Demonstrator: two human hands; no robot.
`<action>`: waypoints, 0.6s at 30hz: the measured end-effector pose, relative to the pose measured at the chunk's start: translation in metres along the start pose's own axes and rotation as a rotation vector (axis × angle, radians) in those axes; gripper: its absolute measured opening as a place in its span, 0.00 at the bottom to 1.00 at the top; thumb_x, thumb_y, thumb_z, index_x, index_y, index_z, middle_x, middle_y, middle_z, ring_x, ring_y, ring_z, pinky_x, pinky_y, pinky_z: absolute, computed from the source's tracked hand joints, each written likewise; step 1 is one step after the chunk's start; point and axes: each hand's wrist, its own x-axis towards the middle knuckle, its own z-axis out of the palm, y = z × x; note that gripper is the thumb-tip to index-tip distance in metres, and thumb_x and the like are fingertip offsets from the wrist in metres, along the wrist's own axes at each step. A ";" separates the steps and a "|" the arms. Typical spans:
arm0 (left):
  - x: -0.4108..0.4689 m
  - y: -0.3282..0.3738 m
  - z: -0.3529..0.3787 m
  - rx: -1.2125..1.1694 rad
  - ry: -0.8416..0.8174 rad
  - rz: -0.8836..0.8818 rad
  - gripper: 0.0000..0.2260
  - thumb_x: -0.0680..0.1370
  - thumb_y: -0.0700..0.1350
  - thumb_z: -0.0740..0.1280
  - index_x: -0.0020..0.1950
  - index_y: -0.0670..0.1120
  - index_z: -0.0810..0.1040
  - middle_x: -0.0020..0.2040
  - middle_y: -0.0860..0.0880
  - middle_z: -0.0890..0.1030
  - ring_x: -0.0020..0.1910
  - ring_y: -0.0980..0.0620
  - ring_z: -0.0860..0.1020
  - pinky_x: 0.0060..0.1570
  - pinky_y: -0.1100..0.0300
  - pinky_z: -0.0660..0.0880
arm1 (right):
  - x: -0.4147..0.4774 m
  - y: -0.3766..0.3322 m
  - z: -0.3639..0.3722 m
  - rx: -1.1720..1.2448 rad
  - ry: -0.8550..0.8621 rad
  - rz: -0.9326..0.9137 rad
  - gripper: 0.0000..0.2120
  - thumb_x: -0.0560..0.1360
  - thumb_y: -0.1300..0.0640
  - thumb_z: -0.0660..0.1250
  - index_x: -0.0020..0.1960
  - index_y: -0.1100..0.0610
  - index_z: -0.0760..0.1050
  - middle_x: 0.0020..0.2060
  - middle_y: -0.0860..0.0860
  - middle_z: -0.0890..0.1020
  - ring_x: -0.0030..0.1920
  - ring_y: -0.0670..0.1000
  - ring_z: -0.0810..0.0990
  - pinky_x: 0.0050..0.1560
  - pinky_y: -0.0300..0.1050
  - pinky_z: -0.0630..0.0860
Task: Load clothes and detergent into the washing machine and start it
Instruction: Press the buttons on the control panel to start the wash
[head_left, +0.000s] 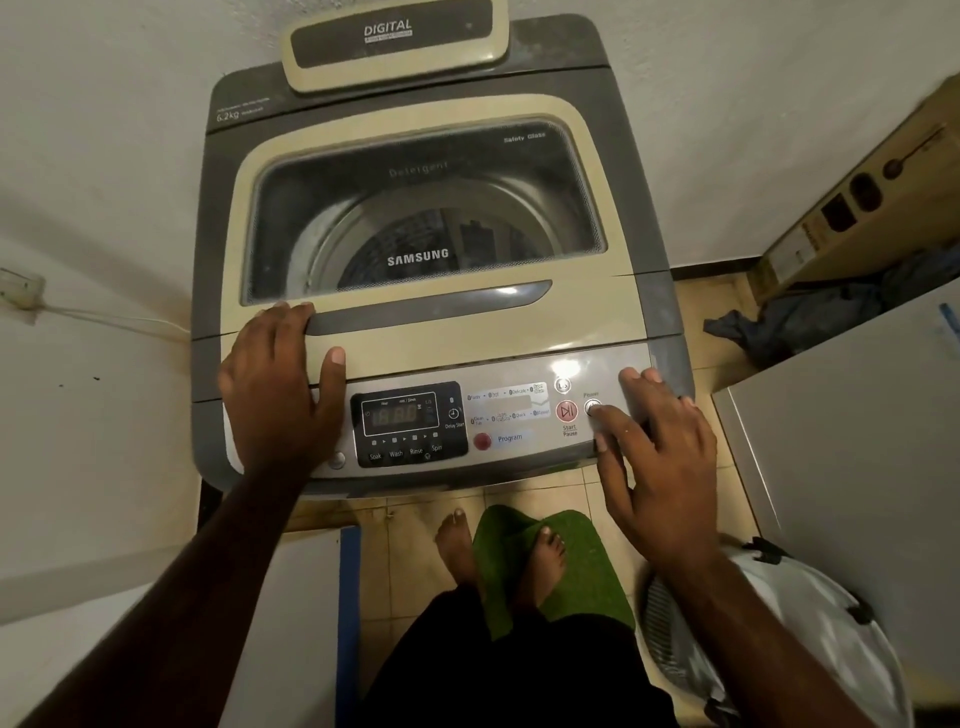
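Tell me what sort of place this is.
Probably a small home laundry corner: a top-loading Samsung washing machine stands against a plastered wall, a laundry basket sits on the tiled floor, and a cardboard box is stored beside it.

the glass lid (426, 218) read "samsung", "detergent" and "safety glass", and the far unit (392, 44) read "digital". the near control panel (519, 415) showed "program", "start pause", "power", "delay start", "soak", "wash", "rinse", "spin"; the far-left corner read "6.2kg".
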 end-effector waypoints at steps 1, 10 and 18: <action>0.000 0.000 0.000 -0.001 0.003 0.001 0.26 0.81 0.59 0.56 0.72 0.45 0.71 0.70 0.43 0.76 0.69 0.42 0.73 0.68 0.40 0.69 | 0.000 0.000 0.001 -0.003 0.011 -0.001 0.18 0.79 0.50 0.62 0.64 0.54 0.80 0.74 0.58 0.72 0.77 0.60 0.67 0.75 0.61 0.60; -0.001 -0.001 0.000 0.002 0.005 -0.003 0.24 0.80 0.57 0.58 0.72 0.46 0.71 0.70 0.44 0.75 0.69 0.43 0.73 0.67 0.41 0.68 | 0.000 0.003 0.009 -0.061 0.066 -0.054 0.16 0.80 0.50 0.61 0.65 0.53 0.77 0.74 0.60 0.72 0.77 0.61 0.66 0.76 0.60 0.58; -0.001 -0.003 0.000 -0.030 0.002 -0.008 0.24 0.80 0.58 0.59 0.73 0.48 0.70 0.70 0.45 0.75 0.69 0.45 0.73 0.68 0.41 0.68 | -0.001 -0.008 0.005 -0.096 0.014 0.011 0.18 0.79 0.50 0.58 0.64 0.55 0.77 0.75 0.58 0.71 0.79 0.58 0.63 0.77 0.61 0.58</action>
